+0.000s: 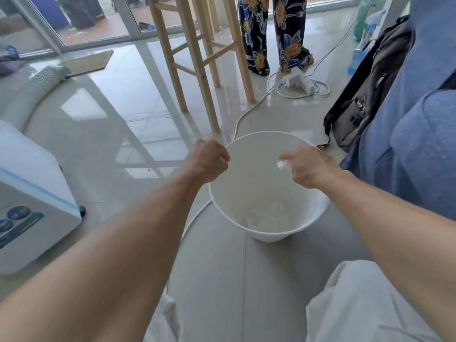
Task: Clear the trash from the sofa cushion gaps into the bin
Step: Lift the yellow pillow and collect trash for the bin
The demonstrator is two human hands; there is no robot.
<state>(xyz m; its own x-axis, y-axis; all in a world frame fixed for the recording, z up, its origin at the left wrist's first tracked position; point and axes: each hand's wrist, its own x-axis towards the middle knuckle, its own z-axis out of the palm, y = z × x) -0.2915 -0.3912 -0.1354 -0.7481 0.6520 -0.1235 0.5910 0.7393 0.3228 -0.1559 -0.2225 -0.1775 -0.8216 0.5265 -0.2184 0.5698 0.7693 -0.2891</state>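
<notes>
Glossy pale floor tiles (103, 134) lie under a white bin (259, 154) right in front of us; our left hand (209, 161) grips its rim, fingers curled over the edge; our right hand (308, 166) hangs over the opening, pinching a white tissue scrap (282, 165); crumpled white paper (266, 215) sits at the bin's bottom; a blue sofa (407, 156) stands just right; wooden stool legs (197, 70) and a power strip (298, 81) lie beyond.

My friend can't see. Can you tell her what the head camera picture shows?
A person's left hand grips the rim of a white bin while the right hand holds a scrap of white tissue over its opening. More crumpled white paper lies at the bottom, and a blue sofa stands at the right.
</notes>
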